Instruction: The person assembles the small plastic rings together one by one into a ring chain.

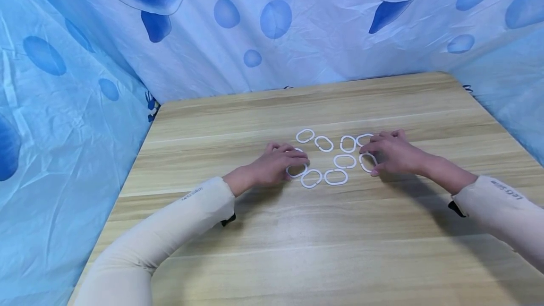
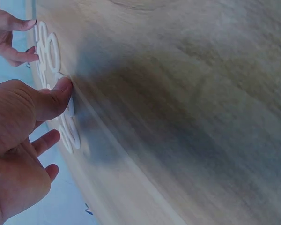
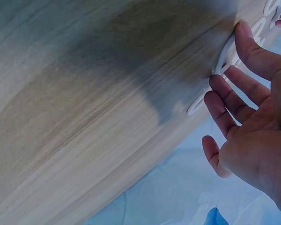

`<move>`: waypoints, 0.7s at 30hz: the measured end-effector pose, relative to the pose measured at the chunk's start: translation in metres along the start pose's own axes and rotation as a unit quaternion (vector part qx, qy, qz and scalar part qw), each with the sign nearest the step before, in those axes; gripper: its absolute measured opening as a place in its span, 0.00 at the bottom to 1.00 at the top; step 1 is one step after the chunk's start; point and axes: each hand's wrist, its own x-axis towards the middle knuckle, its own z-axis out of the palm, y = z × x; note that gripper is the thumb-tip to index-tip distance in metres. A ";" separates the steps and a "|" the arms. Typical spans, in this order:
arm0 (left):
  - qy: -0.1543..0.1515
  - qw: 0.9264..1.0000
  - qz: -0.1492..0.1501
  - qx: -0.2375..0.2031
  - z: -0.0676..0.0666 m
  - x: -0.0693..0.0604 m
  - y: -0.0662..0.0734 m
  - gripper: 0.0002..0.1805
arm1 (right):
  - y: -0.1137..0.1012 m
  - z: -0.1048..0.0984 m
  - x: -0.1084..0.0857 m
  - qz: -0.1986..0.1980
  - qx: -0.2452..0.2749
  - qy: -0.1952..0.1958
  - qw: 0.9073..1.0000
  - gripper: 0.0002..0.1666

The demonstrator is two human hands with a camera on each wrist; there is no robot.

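Several white oval links, most showing a small gap in the rim, lie flat in a loose cluster on the wooden table (image 1: 306, 240). At the cluster's left side my left hand (image 1: 278, 164) rests over a link (image 1: 296, 177), partly covering it and another behind. In the left wrist view its thumb (image 2: 56, 101) touches a link's edge, other fingers spread loosely. My right hand (image 1: 395, 153) is at the right side, thumb and fingers spread about a link (image 1: 361, 160). The right wrist view shows its fingers (image 3: 227, 101) extended, with a link (image 3: 221, 61) beside the thumb.
Between the hands lie more links, among them a lower one (image 1: 335, 184) and a middle one (image 1: 344, 155). A blue curtain (image 1: 314, 55) with whale and bubble prints hangs behind the table's far edge and along both sides.
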 end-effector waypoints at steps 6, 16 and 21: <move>-0.006 1.000 0.008 0.010 0.003 0.002 -0.001 0.33 | 0.001 0.004 0.000 -0.010 -0.002 0.013 1.000 0.31; 0.003 0.999 0.028 0.031 0.005 0.006 -0.001 0.29 | 0.002 0.006 0.003 0.003 0.000 0.015 1.000 0.30; 0.007 0.999 0.029 0.038 0.005 0.009 0.000 0.28 | 0.002 0.005 0.004 0.011 0.001 0.008 1.000 0.30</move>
